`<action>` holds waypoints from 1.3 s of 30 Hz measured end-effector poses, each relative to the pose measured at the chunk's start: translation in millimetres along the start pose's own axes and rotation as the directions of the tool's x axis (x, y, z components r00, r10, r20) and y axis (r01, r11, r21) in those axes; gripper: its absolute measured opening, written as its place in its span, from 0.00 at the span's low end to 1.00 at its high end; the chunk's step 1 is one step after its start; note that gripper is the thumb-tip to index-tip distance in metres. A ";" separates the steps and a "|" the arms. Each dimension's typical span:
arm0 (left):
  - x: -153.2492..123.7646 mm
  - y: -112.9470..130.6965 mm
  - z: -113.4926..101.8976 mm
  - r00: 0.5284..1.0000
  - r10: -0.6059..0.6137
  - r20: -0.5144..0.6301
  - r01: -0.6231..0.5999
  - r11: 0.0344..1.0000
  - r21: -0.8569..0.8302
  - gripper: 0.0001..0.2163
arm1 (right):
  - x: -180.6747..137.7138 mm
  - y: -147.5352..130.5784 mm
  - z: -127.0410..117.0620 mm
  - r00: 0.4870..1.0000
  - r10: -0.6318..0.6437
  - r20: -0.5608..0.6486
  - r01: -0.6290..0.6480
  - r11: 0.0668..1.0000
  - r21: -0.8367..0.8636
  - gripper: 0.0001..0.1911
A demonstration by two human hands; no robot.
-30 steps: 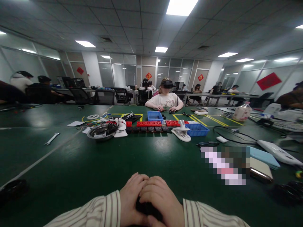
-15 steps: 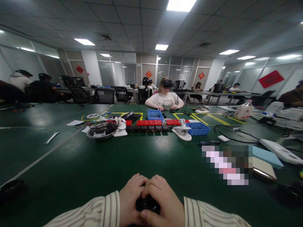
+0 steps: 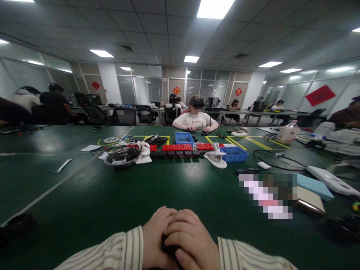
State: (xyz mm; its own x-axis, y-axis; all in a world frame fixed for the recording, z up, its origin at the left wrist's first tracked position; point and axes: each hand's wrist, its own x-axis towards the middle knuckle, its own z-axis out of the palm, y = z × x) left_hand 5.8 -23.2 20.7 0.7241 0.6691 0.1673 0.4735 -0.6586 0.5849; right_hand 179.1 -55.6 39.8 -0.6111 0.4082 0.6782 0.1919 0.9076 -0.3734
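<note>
At the near edge of the green table, both my hands are closed around a smooth black object (image 3: 168, 244). Only a small dark part of it shows between them, so its kind cannot be made out. My left hand (image 3: 154, 236) wraps it from the left side. Lying over the top and right of it is my right hand (image 3: 192, 234), its fingers curled and overlapping those of the left.
Farther back stand a metal bowl (image 3: 119, 162) of cables, red and black socket strips (image 3: 176, 147), a white clip (image 3: 216, 157) and blue bins (image 3: 234, 154). A wrench (image 3: 63, 166) lies left; a power bank (image 3: 311, 202) lies right. A person (image 3: 195, 118) sits opposite.
My right hand's fingers have moved over the black object and now cover more of it. My left hand has hardly moved.
</note>
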 end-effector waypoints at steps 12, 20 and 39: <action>0.1 -1.8 0.2 0.998 -0.023 0.059 0.023 1.000 -0.001 0.22 | -7.9 8.1 18.5 0.942 0.319 -0.109 -0.332 0.932 -0.147 0.29; 4.6 2.2 4.0 0.999 -0.045 0.007 0.045 0.999 0.016 0.15 | -7.8 21.2 14.1 0.999 0.000 0.042 0.006 0.989 -0.149 0.06; -0.5 -9.6 7.6 0.999 0.003 -0.040 0.001 0.994 0.112 0.27 | -7.1 2.8 11.6 0.901 0.395 -0.179 -0.430 0.867 -0.251 0.33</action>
State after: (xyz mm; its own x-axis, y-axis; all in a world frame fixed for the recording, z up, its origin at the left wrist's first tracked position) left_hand 4.7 -19.8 9.0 0.7052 0.6800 0.2005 0.5277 -0.6924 0.4921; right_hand 175.1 -57.1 26.6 -0.3374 0.7442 0.5765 0.6225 0.6358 -0.4564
